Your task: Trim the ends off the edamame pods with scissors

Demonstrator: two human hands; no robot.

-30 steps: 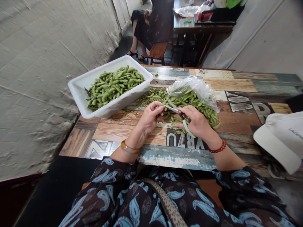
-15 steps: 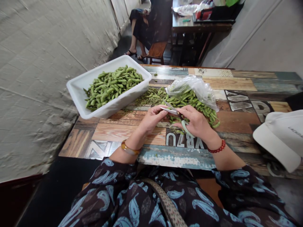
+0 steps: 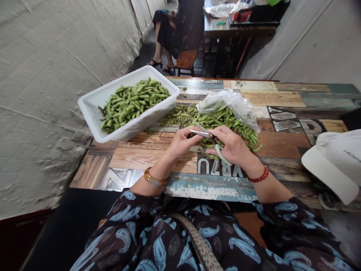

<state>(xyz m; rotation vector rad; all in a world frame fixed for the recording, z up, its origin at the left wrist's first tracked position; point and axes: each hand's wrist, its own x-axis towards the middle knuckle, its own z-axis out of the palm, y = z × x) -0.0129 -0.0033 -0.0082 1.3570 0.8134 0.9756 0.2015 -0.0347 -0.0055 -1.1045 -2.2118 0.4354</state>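
My right hand [image 3: 232,146] grips a pair of scissors [image 3: 202,133] with pale green handles, their blades parted and pointing left. The fingers of my left hand [image 3: 182,143] are pinched together right at the blades; whatever is between them is too small or hidden to make out. Just beyond both hands lies a heap of green edamame pods [image 3: 239,130], partly under a clear plastic bag [image 3: 242,105]. Left of that heap is a patch of small green trimmings [image 3: 180,117]. A white plastic tub [image 3: 141,128] holding many pods stands at the table's left.
The patterned wooden table [image 3: 141,158] has a white cap [image 3: 332,162] at its right side. A rough wall [image 3: 50,82] runs close along the left. Farther back, a person [image 3: 180,30] sits on a wooden stool [image 3: 186,59] beside another table [image 3: 217,32].
The scissor blades have parted a little wider. Both hands stay in nearly the same place, with the left fingers still pinched.
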